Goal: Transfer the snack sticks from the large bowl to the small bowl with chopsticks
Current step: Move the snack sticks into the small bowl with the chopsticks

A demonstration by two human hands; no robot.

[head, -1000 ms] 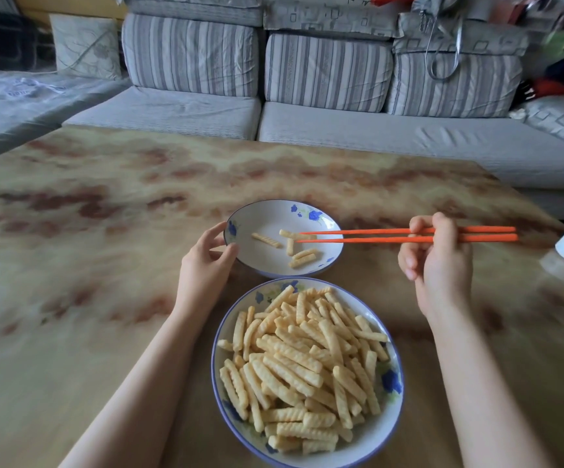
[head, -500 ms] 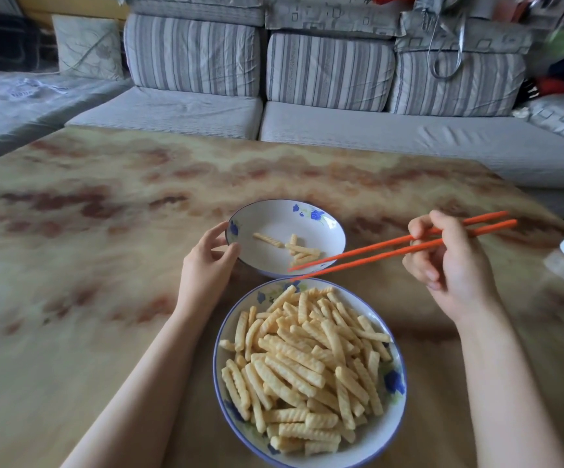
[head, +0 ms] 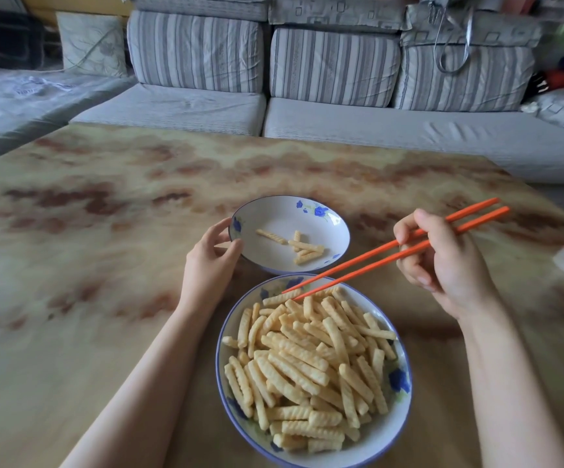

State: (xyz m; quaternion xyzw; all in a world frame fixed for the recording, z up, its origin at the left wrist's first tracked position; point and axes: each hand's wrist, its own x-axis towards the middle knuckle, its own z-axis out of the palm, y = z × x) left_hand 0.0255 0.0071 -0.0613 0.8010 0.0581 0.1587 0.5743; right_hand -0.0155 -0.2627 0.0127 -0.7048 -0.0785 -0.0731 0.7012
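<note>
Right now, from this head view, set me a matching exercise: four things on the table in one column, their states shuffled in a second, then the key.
Column one:
1. small bowl
2. large bowl
3. chopsticks
4. left hand

Column two:
A. heaped with snack sticks
B. orange, gripped by the right hand
C. holds the rim of the far dish
D. only a few sticks inside

Pairs: 1-D, 2-A, 3-B, 4-C.
</note>
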